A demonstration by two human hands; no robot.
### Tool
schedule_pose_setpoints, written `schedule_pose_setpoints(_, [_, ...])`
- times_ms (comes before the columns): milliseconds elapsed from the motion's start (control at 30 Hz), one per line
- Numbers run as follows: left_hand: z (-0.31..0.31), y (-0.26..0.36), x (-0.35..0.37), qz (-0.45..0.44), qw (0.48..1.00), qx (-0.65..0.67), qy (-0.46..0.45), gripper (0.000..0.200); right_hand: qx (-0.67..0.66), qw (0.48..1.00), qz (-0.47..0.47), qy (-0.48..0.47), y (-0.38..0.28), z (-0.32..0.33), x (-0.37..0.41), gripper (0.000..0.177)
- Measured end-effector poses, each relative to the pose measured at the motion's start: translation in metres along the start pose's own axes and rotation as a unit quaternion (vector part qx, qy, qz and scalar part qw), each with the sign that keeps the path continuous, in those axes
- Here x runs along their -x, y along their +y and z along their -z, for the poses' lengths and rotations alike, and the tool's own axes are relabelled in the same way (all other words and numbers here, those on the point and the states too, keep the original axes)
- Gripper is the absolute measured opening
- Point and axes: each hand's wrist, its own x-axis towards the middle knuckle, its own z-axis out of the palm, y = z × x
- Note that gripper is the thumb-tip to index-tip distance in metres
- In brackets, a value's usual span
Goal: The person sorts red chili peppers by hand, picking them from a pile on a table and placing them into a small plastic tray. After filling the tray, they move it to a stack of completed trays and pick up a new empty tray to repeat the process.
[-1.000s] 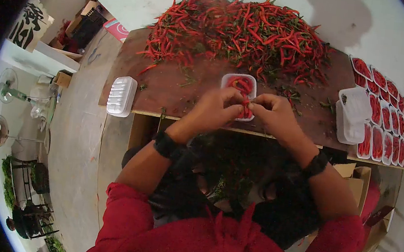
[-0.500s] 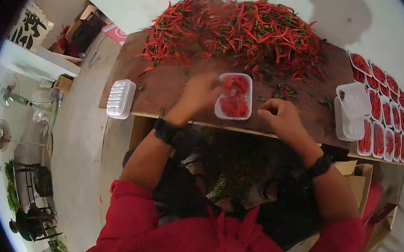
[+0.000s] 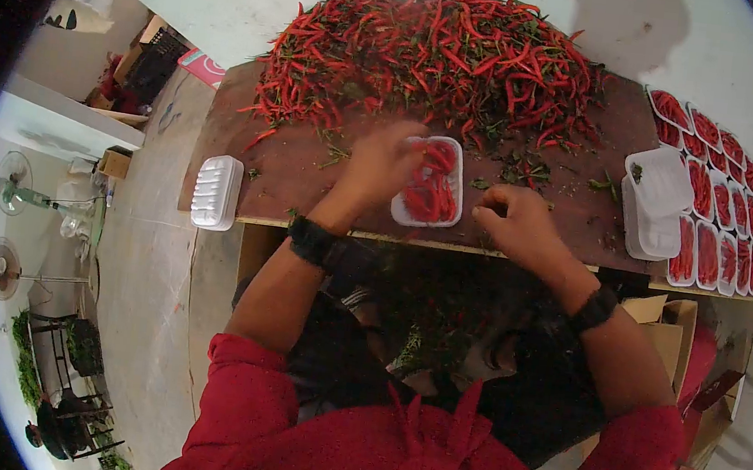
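Observation:
A white tray (image 3: 454,208) partly filled with red chilies (image 3: 431,195) lies near the table's front edge, between my hands. My left hand (image 3: 382,164) reaches over the tray's left side, its fingers smeared by motion at the upper left corner. Whether those fingers hold a chili cannot be made out. To the right of the tray, apart from it, my right hand (image 3: 518,219) hovers over the table edge with fingers curled and thumb pressed toward the index finger. Anything inside that pinch is hidden. Behind the tray spreads a large heap of red chilies (image 3: 450,55) with green stems.
Stacked empty white trays (image 3: 650,204) stand on the right, beside rows of chili-filled trays (image 3: 709,261). An upturned stack of white trays (image 3: 217,193) sits at the left table edge. Loose green stems (image 3: 525,170) lie on the brown table (image 3: 287,171). An open cardboard box (image 3: 670,344) stands below.
My left hand has shifted up slightly along the tray's left side, its fingers now nearer the upper left corner. My right hand stays curled beside the tray. The view has tilted a little.

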Motion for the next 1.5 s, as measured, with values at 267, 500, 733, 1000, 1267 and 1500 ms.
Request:
schedule_pose_setpoints(267, [0.002, 0.037, -0.002, 0.056, 0.964, 0.251, -0.064, 0.021, -0.113, 0.991, -0.075, 0.013, -0.003, -0.006, -0.026, 0.027])
schedule_pose_setpoints(500, [0.005, 0.031, -0.003, 0.007, 0.956, 0.274, -0.107, 0.021, -0.28, 0.955, -0.102, -0.005, -0.023, -0.006, -0.033, 0.024])
schedule_pose_setpoints(733, [0.006, 0.017, -0.004, 0.036, 0.975, 0.208, -0.065, 0.024, -0.203, 0.972, -0.117, 0.021, -0.022, -0.009, -0.044, 0.021])
schedule_pose_setpoints(1000, [0.014, -0.003, -0.006, -0.014, 1.0, 0.008, 0.018, 0.023, 0.042, 0.993, -0.051, 0.098, -0.003, -0.031, -0.058, 0.025])
schedule_pose_setpoints(1267, [0.011, -0.015, -0.009, -0.035, 0.998, -0.051, 0.021, 0.02, 0.111, 0.986, -0.062, 0.111, -0.009, -0.044, -0.07, 0.026])
schedule_pose_setpoints(1500, [-0.003, -0.027, -0.014, -0.106, 0.99, -0.07, 0.069, 0.011, 0.15, 0.979, -0.089, 0.109, -0.017, -0.047, -0.071, 0.026])
